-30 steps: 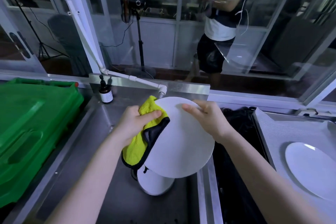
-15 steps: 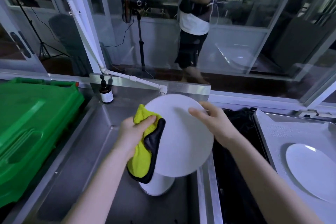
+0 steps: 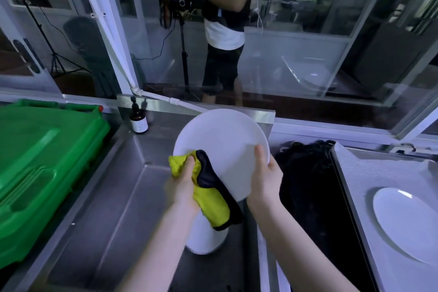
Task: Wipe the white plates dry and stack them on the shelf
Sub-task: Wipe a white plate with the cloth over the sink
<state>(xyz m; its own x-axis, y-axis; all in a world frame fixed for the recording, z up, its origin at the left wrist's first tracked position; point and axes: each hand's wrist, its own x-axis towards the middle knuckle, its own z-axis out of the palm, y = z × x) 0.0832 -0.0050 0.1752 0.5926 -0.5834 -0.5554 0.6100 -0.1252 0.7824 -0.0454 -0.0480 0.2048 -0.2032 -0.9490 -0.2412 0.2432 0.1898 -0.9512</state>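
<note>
a: what are the hands doing?
b: the left hand (image 3: 182, 185) is bunched round a yellow cloth (image 3: 208, 199) with a dark edge, pressing it to the lower left of the white plate (image 3: 222, 144). the right hand (image 3: 265, 182) pinches the plate's right rim, with the thumb flat on the face and the fingers hidden behind.
a: and where is the plate?
b: it's held up and tilted toward the camera, over the steel sink (image 3: 106, 197). below it a stack of white plates (image 3: 206, 242) sits in the basin.
a: how will it handle?
b: stiff and glazed, i'd judge, and weighty for a one-hand hold. it's likely slick where it's damp, and it would chip or shatter if it dropped on the steel or the stack. the rim is the place to hold it, thumb over and fingers under.
a: how does it look?
b: round, plain white, no pattern, with a shallow rim. i can't make out any drops.
a: and further out?
b: a second white plate (image 3: 407, 223) lies flat on the steel worktop (image 3: 379, 173) at right. a green plastic crate (image 3: 47, 149) is at left, and a brown bottle (image 3: 138, 121) stands at the sink's back corner. i can't tell which surface is the shelf.
</note>
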